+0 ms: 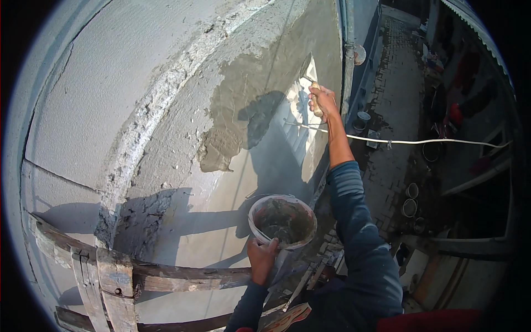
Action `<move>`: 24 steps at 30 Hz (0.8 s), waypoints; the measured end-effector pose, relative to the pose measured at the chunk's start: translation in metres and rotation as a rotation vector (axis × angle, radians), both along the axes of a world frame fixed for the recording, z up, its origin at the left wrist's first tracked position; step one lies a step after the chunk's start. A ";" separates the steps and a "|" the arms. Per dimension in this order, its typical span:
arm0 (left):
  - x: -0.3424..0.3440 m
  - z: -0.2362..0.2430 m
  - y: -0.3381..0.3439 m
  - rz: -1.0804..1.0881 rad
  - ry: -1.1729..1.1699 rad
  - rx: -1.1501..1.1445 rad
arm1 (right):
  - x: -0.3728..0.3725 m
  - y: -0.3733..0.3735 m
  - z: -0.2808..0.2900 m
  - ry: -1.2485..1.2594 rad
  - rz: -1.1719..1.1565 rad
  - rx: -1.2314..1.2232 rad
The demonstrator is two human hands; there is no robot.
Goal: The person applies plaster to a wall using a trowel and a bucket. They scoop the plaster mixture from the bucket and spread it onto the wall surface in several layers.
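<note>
My right hand is raised to the wall and closed round the wooden handle of a trowel. The trowel's blade points up along the plaster, beside a pale, bare patch. Wet grey mortar covers part of the wall to the left, with a ragged lower edge. Low in front of me, my left hand grips the near rim of a bucket, thumb over the edge. Inside the bucket, a little dark mortar coats the bottom and sides.
A weathered wooden frame stands against the wall at lower left. A white cable runs across to the right from the wall. Down on the paved alley are several buckets, one near the wall. A rough whitish strip crosses the wall.
</note>
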State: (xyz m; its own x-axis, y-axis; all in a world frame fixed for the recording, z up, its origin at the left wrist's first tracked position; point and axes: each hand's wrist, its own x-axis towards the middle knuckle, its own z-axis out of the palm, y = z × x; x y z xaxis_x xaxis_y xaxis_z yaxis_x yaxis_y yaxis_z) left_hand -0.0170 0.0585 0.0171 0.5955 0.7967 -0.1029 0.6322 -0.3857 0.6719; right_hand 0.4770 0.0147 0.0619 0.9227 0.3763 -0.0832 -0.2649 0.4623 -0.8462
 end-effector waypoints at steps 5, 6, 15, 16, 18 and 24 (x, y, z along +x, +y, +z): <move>0.001 0.006 0.002 0.023 -0.002 -0.084 | -0.013 0.047 0.019 -0.175 -0.064 -0.237; -0.002 0.007 0.004 0.037 0.003 -0.087 | -0.022 0.053 0.028 -0.261 -0.117 -0.231; 0.006 0.014 -0.003 0.010 -0.022 -0.062 | -0.048 0.009 0.007 -0.031 -0.009 -0.095; 0.006 0.012 -0.002 0.011 -0.024 -0.062 | -0.052 0.018 0.002 -0.033 -0.008 -0.094; 0.005 0.009 -0.003 0.026 -0.011 0.001 | -0.072 0.040 0.004 -0.097 -0.017 -0.120; 0.006 0.028 -0.002 0.063 -0.013 -0.054 | -0.140 0.014 0.044 -0.203 0.058 -0.043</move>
State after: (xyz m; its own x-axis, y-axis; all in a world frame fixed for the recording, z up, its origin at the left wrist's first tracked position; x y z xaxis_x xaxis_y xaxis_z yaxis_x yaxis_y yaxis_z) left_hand -0.0108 0.0564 0.0452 0.5463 0.8259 -0.1396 0.6451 -0.3085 0.6991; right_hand 0.3369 0.0286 0.1057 0.8992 0.4292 0.0850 -0.1120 0.4135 -0.9036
